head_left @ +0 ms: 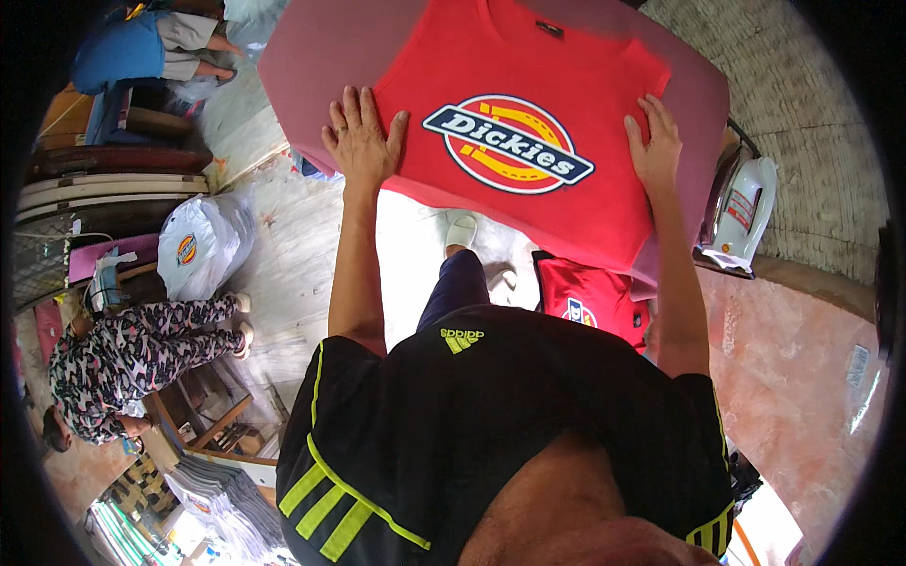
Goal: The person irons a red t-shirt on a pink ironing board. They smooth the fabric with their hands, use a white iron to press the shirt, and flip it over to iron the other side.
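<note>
A red sleeveless shirt (434, 80) with a printed oval emblem on its chest lies spread over a mauve padded board (311, 57). Its neckline points away from me, and the near hem hangs over the board's edge. My left hand (363, 140) rests flat at the shirt's left side, fingers stretched out. On the opposite side, my right hand (655, 146) lies with fingers extended on the cloth near the armhole. Neither hand grips anything. A white iron (746, 212) stands to the right of the board.
Below the board lies another red printed garment (590, 292). A stuffed white bag (203, 245) sits at the left. One person in patterned clothes (142, 354) is at the lower left, another in a blue top (123, 52) at the far left. Folded grey garments (222, 500) form a stack.
</note>
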`<action>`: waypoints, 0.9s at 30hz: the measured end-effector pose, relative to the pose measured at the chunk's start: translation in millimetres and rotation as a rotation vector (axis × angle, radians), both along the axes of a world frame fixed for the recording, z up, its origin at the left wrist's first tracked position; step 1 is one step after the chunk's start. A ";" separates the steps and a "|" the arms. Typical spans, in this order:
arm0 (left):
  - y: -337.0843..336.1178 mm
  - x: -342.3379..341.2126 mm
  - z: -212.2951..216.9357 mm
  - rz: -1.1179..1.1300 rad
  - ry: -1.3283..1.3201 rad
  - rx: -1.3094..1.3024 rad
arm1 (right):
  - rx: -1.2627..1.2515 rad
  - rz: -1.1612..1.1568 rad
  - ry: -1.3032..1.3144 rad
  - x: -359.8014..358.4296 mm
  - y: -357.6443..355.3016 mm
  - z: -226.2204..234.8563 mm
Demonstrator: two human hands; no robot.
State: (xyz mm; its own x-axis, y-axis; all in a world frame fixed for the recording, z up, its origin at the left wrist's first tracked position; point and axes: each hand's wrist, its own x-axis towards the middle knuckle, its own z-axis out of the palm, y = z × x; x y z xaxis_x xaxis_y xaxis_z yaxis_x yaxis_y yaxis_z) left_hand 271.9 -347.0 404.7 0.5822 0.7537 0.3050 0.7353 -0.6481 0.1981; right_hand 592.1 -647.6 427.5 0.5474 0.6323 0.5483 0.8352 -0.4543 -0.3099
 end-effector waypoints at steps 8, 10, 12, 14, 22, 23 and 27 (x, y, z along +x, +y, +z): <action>11.2 40.1 16.2 0.055 -0.002 0.103 | -0.060 -0.036 0.046 -7.2 -0.8 7.4; 20.0 70.3 19.8 -0.199 -0.100 0.091 | -0.080 -0.053 0.068 -8.8 2.7 9.0; 26.0 104.4 14.6 -0.379 -0.145 0.074 | -0.112 -0.066 0.080 -10.4 4.5 14.8; 40.8 147.5 6.9 -0.490 -0.128 0.077 | -0.132 -0.076 0.091 -12.7 5.9 18.1; 101.0 246.8 8.2 -0.517 0.018 0.207 | -0.176 -0.157 0.107 -15.0 3.5 15.9; 104.2 251.0 7.9 -0.525 0.035 0.199 | -0.175 -0.161 0.124 -16.2 3.1 17.3; 109.2 248.9 16.3 -0.542 0.079 0.200 | -0.173 -0.193 0.178 -18.4 8.5 22.2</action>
